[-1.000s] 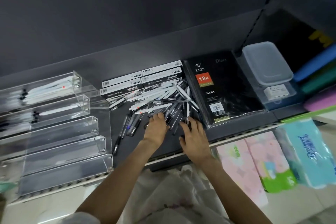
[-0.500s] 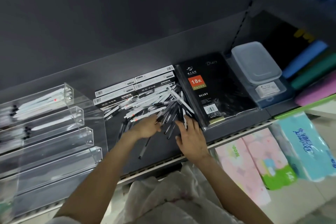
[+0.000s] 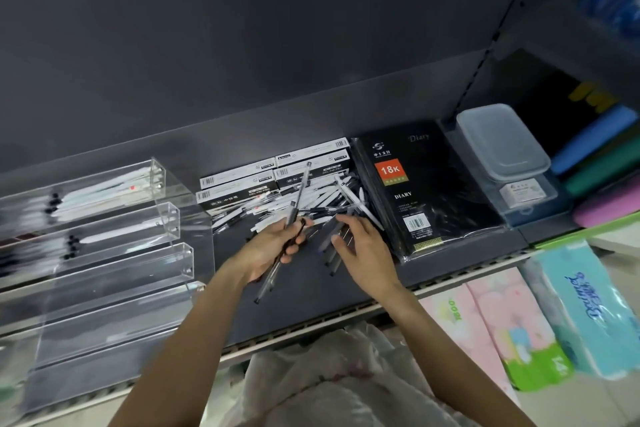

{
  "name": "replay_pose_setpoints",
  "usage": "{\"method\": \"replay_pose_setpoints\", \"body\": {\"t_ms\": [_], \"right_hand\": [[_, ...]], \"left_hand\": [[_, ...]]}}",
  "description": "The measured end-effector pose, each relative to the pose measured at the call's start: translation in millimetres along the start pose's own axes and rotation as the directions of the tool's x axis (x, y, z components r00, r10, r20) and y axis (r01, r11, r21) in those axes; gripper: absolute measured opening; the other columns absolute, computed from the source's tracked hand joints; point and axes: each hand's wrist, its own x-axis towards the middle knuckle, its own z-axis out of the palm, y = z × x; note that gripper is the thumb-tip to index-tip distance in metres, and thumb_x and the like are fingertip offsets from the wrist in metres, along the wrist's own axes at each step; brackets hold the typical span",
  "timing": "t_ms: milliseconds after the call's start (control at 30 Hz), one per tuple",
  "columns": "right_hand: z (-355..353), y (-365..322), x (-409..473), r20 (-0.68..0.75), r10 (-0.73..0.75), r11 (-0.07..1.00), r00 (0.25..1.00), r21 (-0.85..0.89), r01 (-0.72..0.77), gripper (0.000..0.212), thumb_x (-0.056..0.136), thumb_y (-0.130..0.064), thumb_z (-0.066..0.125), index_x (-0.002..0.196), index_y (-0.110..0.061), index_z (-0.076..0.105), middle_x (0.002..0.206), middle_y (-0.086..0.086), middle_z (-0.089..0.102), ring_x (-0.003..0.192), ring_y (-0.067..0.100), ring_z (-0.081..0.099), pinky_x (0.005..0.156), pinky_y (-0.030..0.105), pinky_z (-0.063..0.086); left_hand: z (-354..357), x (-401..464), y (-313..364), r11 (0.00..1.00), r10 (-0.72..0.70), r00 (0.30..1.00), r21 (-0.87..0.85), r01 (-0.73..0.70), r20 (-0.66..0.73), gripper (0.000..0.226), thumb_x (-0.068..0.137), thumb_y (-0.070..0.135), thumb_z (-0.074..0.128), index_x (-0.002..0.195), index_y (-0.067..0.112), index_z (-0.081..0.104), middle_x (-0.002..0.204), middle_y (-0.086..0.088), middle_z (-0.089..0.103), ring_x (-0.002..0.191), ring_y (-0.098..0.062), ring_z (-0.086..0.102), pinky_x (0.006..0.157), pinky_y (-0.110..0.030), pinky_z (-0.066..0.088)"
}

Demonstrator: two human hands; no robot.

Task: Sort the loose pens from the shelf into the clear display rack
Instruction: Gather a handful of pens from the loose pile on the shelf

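Gripping two pens (image 3: 297, 204) pointing away, the left hand (image 3: 273, 246) sits nearer the clear rack (image 3: 104, 253) leftward; the right hand (image 3: 360, 250) hovers open over the pile (image 3: 311, 194).

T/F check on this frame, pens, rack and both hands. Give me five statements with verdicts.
1. The left hand grips a few pens. True.
2. The clear display rack stands to the right of the loose pile. False: it stands left of the pen pile.
3. Every tier of the rack holds pens. False: only the upper two tiers show pens; the lower ones look bare.
4. The right hand reaches over dark pens on the shelf, fingers loosely bent. True.
5. The black diary lies on top of the pile. False: it lies beside it, to the right.
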Motion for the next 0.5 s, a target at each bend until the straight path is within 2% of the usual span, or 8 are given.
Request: {"method": "replay_pose_setpoints", "body": {"t_ms": [67, 167, 233, 333, 400, 500], "right_hand": [[-2.6, -9.1, 6.1, 0.034, 0.041, 0.987, 0.999, 0.154, -0.045, 0.036, 0.095, -0.028, 0.052, 0.130, -0.021, 0.049, 0.121, 0.001, 0.058, 0.102, 0.016, 0.058, 0.090, 0.030, 0.048], [-8.4, -25.6, 13.7, 0.086, 0.090, 0.939, 0.992, 0.324, -0.114, 0.028, 0.094, -0.028, 0.055, 0.121, -0.021, 0.053, 0.104, -0.004, 0.065, 0.089, 0.014, 0.063, 0.087, 0.029, 0.049], [-13.1, -36.8, 13.4, 0.188, 0.087, 0.916, 0.978, 0.371, -0.153, 0.026, 0.091, -0.033, 0.059, 0.112, -0.021, 0.049, 0.095, -0.003, 0.067, 0.082, 0.016, 0.067, 0.080, 0.036, 0.055], [-12.5, -50.9, 3.6, 0.371, 0.019, 0.906, 0.929, 0.386, -0.173, 0.034, 0.085, -0.034, 0.067, 0.101, -0.016, 0.043, 0.085, 0.000, 0.068, 0.071, 0.015, 0.068, 0.060, 0.027, 0.054], [-9.2, -56.7, -2.4, 0.347, -0.023, 0.899, 0.938, 0.418, -0.133, 0.031, 0.083, -0.025, 0.071, 0.096, -0.015, 0.045, 0.079, 0.001, 0.069, 0.067, 0.016, 0.068, 0.055, 0.024, 0.052], [-7.6, -59.7, -4.5, 0.226, -0.022, 0.838, 0.974, 0.535, -0.105, 0.019, 0.086, -0.011, 0.067, 0.089, -0.014, 0.049, 0.075, 0.008, 0.068, 0.060, 0.019, 0.068, 0.052, 0.022, 0.051]], "left_hand": [[1.7, -0.7, 0.3, 0.995, 0.078, 0.996, -0.057, -0.081, -0.051, 0.029, 0.102, 0.022, 0.039, 0.120, 0.010, 0.057, 0.073, 0.002, 0.043, 0.053, -0.006, 0.036, 0.044, -0.016, 0.030], [8.0, -3.7, 6.8, 0.946, 0.183, 0.973, -0.244, -0.213, -0.140, 0.028, 0.101, 0.018, 0.039, 0.120, 0.011, 0.059, 0.076, 0.002, 0.048, 0.057, -0.005, 0.040, 0.048, -0.015, 0.036], [12.0, -6.8, 14.3, 0.864, 0.236, 0.950, -0.404, -0.301, -0.204, 0.029, 0.101, 0.016, 0.040, 0.123, 0.009, 0.058, 0.079, 0.003, 0.053, 0.061, -0.005, 0.045, 0.054, -0.015, 0.041], [18.6, -13.7, 27.8, 0.698, 0.309, 0.916, -0.594, -0.401, -0.255, 0.029, 0.101, 0.014, 0.039, 0.124, 0.008, 0.056, 0.083, 0.003, 0.057, 0.067, -0.006, 0.049, 0.063, -0.016, 0.046], [23.9, -19.1, 34.9, 0.627, 0.336, 0.901, -0.648, -0.432, -0.276, 0.029, 0.100, 0.012, 0.038, 0.123, 0.007, 0.056, 0.086, 0.002, 0.060, 0.070, -0.007, 0.052, 0.068, -0.017, 0.048], [30.2, -29.1, 40.5, 0.576, 0.360, 0.889, -0.682, -0.451, -0.284, 0.029, 0.100, 0.012, 0.039, 0.121, 0.008, 0.058, 0.091, 0.000, 0.064, 0.073, -0.008, 0.057, 0.070, -0.019, 0.052]]}}
